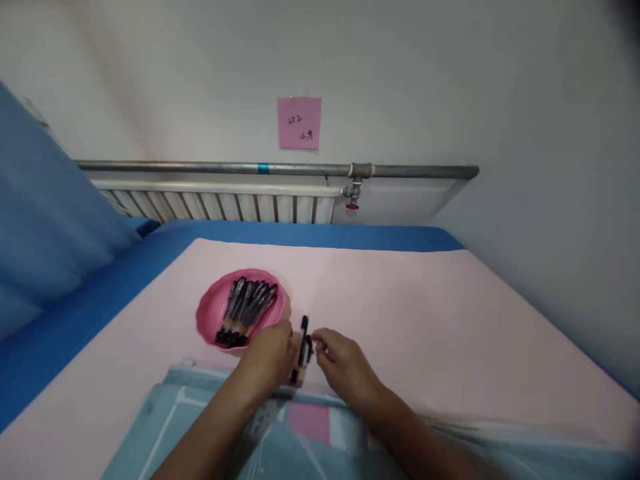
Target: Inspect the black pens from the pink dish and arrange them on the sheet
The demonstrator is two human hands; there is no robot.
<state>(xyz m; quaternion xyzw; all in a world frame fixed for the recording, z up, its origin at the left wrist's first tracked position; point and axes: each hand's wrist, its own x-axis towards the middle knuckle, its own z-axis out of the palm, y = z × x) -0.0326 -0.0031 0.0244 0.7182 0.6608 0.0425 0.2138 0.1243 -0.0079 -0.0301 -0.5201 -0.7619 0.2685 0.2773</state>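
A black-capped gel pen with a brownish lower section is tilted slightly between my two hands. My left hand is closed at its left side, fingers curled and touching it. Against its right side is a shorter dark piece with a pale part; whether it is a cap or another pen I cannot tell. My right hand is bent in a loose pinch, fingertips at this piece. Left of my left hand, a pink scalloped bowl holds several similar pens, lying side by side.
A pink sheet covers the surface, with a blue border behind. Teal patterned cloth lies nearest me. A radiator, a metal pipe and a pink note are at the wall. Blue fabric hangs left.
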